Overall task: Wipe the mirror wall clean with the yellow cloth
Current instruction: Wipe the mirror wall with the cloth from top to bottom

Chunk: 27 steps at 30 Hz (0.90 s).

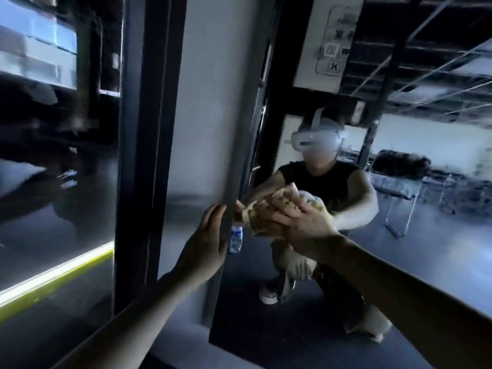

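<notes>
The mirror wall is a big upright glass panel which begins at a dark vertical edge and fills the right part of the view. It is glossy and gives a clear reflection of a room with a grey floor and of a crouching person. The yellow cloth is pale and crumpled into a soft lump, and it lies pressed against the glass near this dark edge, mostly covered by the flat fingers of the right hand.
</notes>
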Each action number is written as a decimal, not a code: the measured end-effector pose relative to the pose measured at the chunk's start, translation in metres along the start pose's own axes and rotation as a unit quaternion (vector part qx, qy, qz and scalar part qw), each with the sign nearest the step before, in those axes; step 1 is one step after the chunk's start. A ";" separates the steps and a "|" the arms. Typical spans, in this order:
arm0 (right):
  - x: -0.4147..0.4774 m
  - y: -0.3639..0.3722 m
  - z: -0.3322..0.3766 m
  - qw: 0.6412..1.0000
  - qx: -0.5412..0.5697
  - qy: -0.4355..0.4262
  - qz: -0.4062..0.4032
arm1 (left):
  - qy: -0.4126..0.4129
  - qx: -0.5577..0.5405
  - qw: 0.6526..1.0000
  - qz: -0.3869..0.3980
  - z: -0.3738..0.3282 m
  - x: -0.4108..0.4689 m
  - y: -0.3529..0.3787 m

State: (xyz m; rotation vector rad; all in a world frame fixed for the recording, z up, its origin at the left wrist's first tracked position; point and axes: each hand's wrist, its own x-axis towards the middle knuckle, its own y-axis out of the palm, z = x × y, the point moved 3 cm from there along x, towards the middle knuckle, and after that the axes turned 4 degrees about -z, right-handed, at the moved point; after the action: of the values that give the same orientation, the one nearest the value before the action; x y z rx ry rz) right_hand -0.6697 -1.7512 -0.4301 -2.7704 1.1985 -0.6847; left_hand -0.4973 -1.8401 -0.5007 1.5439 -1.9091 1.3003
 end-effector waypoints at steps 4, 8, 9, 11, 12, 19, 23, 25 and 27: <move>0.052 -0.013 -0.038 0.986 0.040 0.157 -0.025 | -0.008 -0.041 0.999 -0.013 0.003 -0.005 -0.008; 0.065 -0.011 -0.012 0.978 0.060 0.201 -0.008 | -0.057 -0.041 0.997 -0.022 0.026 -0.009 0.002; 0.060 -0.007 0.000 0.982 0.051 0.183 -0.003 | -0.076 -0.051 0.995 -0.026 0.029 -0.011 0.005; 0.044 0.002 0.031 0.990 0.041 0.135 0.020 | -0.111 -0.075 0.991 -0.030 0.034 -0.018 0.011; 0.035 0.005 0.048 0.993 0.035 0.107 0.033 | -0.115 -0.082 0.989 -0.032 0.035 -0.023 0.014; -0.002 0.027 0.081 0.980 -0.066 -0.074 0.174 | -0.098 -0.092 0.990 -0.032 0.017 -0.045 0.036; -0.046 0.022 0.045 0.990 -0.082 -0.058 0.102 | -0.017 -0.068 0.996 -0.054 -0.007 -0.032 0.039; -0.086 0.012 0.031 0.996 -0.072 -0.029 0.052 | -0.005 -0.052 0.997 -0.053 -0.013 -0.028 0.042; -0.126 0.005 0.019 0.997 -0.046 -0.020 0.052 | -0.011 -0.045 0.997 -0.054 -0.016 -0.029 0.043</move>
State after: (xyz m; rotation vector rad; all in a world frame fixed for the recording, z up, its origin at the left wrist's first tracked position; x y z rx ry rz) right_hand -0.7415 -1.6683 -0.4960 -2.7560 1.3883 -0.5768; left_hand -0.5309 -1.8115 -0.5321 1.5982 -1.8450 1.1403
